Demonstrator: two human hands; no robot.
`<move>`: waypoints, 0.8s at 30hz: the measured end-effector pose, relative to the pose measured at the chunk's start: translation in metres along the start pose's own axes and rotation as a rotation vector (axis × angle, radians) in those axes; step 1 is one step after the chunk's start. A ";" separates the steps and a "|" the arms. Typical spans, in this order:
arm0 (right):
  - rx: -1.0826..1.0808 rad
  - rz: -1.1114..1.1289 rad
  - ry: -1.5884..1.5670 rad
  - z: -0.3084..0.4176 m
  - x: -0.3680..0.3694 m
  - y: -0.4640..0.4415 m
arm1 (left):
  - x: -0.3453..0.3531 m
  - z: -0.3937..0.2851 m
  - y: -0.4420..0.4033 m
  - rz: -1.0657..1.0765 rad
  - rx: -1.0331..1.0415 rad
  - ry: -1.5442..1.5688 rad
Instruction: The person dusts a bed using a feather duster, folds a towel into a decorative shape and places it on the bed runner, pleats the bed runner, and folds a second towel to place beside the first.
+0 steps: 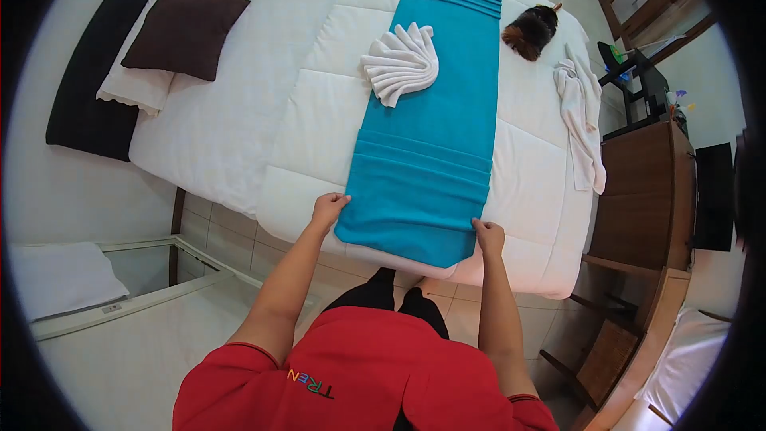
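A turquoise bed runner lies across the white bed, with narrow pleats at its far end and across its nearer part. My left hand pinches the runner's left edge near the front. On the opposite edge, my right hand has its fingers closed on the cloth. The runner's near end hangs a little over the side of the bed. A white towel folded into a fan rests on the runner, beyond both hands.
A brown cushion leans on a white pillow by the dark headboard. What looks like a feather duster and a crumpled white towel lie on the bed's right part. A wooden cabinet stands beyond its foot.
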State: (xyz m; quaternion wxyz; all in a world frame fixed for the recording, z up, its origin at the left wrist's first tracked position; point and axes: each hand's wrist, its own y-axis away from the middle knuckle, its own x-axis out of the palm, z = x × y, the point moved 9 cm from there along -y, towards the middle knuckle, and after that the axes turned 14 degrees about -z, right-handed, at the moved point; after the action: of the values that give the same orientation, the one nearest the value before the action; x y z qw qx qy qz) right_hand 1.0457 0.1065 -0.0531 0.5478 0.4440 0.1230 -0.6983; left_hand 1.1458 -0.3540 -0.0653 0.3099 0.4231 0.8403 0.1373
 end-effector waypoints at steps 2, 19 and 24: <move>-0.061 -0.016 -0.011 0.007 0.002 0.001 | -0.003 -0.001 -0.001 -0.011 0.008 0.009; 0.100 0.045 -0.457 0.013 -0.008 0.006 | -0.006 -0.014 0.003 0.049 -0.056 0.091; 0.119 -0.040 -0.585 0.027 -0.006 -0.007 | 0.000 -0.038 -0.012 -0.072 0.001 0.232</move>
State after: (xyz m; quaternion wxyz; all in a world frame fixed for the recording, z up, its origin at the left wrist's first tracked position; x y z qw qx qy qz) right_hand 1.0263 0.0949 -0.0352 0.5193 0.2526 -0.0726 -0.8132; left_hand 1.1136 -0.3602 -0.0420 0.2152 0.3741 0.8852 0.1736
